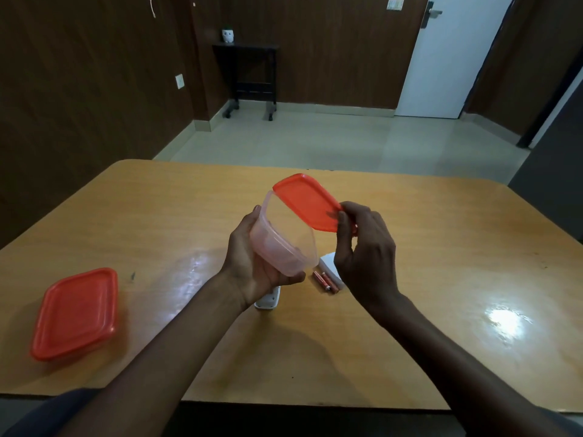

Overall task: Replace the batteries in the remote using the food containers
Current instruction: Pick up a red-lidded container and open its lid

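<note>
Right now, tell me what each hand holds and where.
Left hand: clear tub, cupped under its base. Right hand: orange lid, pinched at its near edge.

Dark wood-panelled walls enclose a pale tiled floor, a black side table and a white door.

A wooden table with rounded corners fills the foreground, glare on its glossy top near the right edge. Beyond its far edge lies a pale tiled floor. Against the dark panelled wall stands a small black stand on wheels, a white owl figure on top. A white door stands at the far right.
</note>
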### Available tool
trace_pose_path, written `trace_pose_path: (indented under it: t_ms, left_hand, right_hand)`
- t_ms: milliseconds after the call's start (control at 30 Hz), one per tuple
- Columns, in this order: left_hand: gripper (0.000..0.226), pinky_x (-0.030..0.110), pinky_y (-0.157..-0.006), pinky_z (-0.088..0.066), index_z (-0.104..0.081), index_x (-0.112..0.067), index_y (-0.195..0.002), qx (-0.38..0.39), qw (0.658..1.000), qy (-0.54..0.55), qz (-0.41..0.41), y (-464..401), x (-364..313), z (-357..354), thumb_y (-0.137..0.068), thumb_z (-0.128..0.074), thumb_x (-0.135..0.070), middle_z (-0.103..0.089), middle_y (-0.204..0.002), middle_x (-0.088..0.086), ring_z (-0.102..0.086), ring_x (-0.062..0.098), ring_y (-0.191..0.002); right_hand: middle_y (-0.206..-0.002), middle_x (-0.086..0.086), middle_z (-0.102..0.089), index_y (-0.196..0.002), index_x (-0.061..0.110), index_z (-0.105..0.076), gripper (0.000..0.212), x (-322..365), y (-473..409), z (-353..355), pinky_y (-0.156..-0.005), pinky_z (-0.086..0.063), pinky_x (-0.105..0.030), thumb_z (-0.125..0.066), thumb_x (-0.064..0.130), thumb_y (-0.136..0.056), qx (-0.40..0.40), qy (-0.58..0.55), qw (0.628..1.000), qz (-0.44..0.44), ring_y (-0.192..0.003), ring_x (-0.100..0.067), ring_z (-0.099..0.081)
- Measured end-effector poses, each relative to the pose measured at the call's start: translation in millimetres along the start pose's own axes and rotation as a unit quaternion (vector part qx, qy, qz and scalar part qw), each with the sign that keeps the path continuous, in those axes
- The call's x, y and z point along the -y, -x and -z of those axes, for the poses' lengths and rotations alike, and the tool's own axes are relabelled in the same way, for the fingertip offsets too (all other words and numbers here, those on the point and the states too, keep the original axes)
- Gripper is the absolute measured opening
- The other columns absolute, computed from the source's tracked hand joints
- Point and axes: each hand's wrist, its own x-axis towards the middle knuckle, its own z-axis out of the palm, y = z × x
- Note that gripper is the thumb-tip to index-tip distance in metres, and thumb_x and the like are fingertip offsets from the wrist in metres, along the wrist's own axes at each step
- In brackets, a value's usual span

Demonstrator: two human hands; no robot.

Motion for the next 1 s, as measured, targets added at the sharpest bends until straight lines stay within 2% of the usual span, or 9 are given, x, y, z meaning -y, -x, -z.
trace_pose_path:
  t_ms: [67, 167, 300, 400, 467, 633, 800, 867, 1000]
  left_hand:
    - [0.043, 0.047, -0.069, -0.053, -0.072, -0.017, -0.096, 0.000, 1.000, 0.015, -0.004, -0.1, -0.4, 1.2, -0.086, -0.056, -0.056, -0.067, -0.095, 0.016, -0.061, 0.041, -0.094]
    - [0.062, 0.052, -0.077, -0.056, -0.058, -0.014, -0.133, 0.022, 0.999, 0.037, -0.010, -3.3, -3.4, 5.7, -0.085, -0.060, -0.053, -0.061, -0.121, 0.020, -0.058, 0.043, -0.108]
    - [0.063, 0.066, -0.098, -0.043, -0.059, -0.014, -0.135, 0.051, 0.997, 0.054, -0.002, -3.6, -4.6, 7.0, -0.089, -0.057, -0.056, -0.059, -0.138, 0.021, -0.052, 0.044, -0.130]
    - [0.055, 0.070, -0.082, -0.052, -0.061, -0.016, -0.129, 0.046, 0.998, 0.050, -0.002, -1.0, -0.3, 5.6, -0.092, -0.053, -0.056, -0.060, -0.134, 0.022, -0.052, 0.044, -0.131]
    - [0.049, 0.067, -0.074, -0.055, -0.066, -0.017, -0.119, 0.045, 0.998, 0.034, 0.006, 2.1, 1.7, 2.2, -0.094, -0.050, -0.056, -0.060, -0.131, 0.026, -0.056, 0.043, -0.126]
    - [0.047, 0.070, -0.093, -0.046, -0.077, -0.019, -0.104, 0.037, 0.999, 0.029, 0.010, 3.7, 6.0, -2.3, -0.097, -0.047, -0.055, -0.065, -0.126, 0.028, -0.065, 0.047, -0.111]
    - [0.045, 0.066, -0.102, -0.043, -0.057, -0.022, -0.136, 0.048, 0.998, 0.043, 0.008, 0.3, 13.4, -7.6, -0.101, -0.045, -0.049, -0.060, -0.136, 0.025, -0.058, 0.047, -0.124]
    - [0.048, 0.062, -0.102, -0.045, -0.052, -0.018, -0.141, 0.071, 0.997, 0.038, 0.015, 1.1, 23.4, -12.8, -0.104, -0.040, -0.046, -0.059, -0.138, 0.024, -0.055, 0.048, -0.127]
    - [0.043, 0.050, -0.093, -0.057, -0.060, -0.014, -0.134, 0.062, 0.998, -0.034, 0.000, 12.0, 42.5, -31.1, -0.106, -0.040, -0.039, -0.070, -0.125, 0.017, -0.068, 0.035, -0.112]
  right_hand:
    - [-0.091, -0.013, -0.072, -0.111, 0.001, -0.063, 0.024, -10.4, -4.4, -2.6, -0.063, -0.054, -0.034, -0.046, 0.016, -0.103, -0.007, -0.027, 0.996, -0.079, -0.072, -0.025, -0.069]
    - [-0.094, -0.009, -0.074, -0.113, 0.009, -0.061, 0.021, -25.1, -8.2, -2.9, -0.065, -0.058, -0.041, -0.046, 0.021, -0.105, 0.005, -0.068, 0.955, -0.288, -0.067, -0.023, -0.074]
    - [-0.107, -0.006, -0.074, -0.124, 0.010, -0.061, 0.025, -53.4, -10.0, -10.6, -0.076, -0.062, -0.034, -0.049, 0.018, -0.104, 0.012, -0.206, 0.796, -0.568, -0.067, -0.017, -0.077]
    - [-0.112, -0.010, -0.072, -0.131, 0.003, -0.060, 0.031, -73.8, -6.9, -20.5, -0.082, -0.064, -0.035, -0.055, 0.012, -0.101, 0.016, -0.272, 0.707, -0.653, -0.070, -0.016, -0.077]
    - [-0.112, -0.012, -0.072, -0.134, 0.003, -0.058, 0.037, -79.6, -4.6, -21.8, -0.081, -0.064, -0.033, -0.061, 0.011, -0.098, 0.033, -0.252, 0.706, -0.661, -0.069, -0.015, -0.077]
    - [-0.099, -0.018, -0.075, -0.137, 0.004, -0.057, 0.047, -77.4, -7.5, -8.5, -0.081, -0.064, -0.039, -0.069, 0.014, -0.092, 0.102, -0.085, 0.793, -0.594, -0.062, -0.020, -0.076]
    - [-0.094, -0.014, -0.073, -0.094, 0.012, -0.070, 0.015, -32.0, -15.2, 18.2, -0.054, -0.061, -0.034, -0.064, 0.026, -0.096, 0.168, -0.165, 0.813, -0.533, -0.063, -0.025, -0.073]
    - [-0.094, -0.012, -0.073, -0.098, 0.009, -0.073, 0.021, -15.6, -13.9, 28.8, -0.052, -0.060, -0.035, -0.065, 0.028, -0.095, 0.199, -0.210, 0.812, -0.507, -0.070, -0.028, -0.074]
    - [-0.084, -0.005, -0.074, -0.117, 0.010, -0.070, 0.031, -13.1, -4.1, 59.2, -0.044, -0.055, -0.026, -0.065, 0.010, -0.086, 0.184, -0.118, 0.853, -0.474, -0.065, -0.018, -0.073]
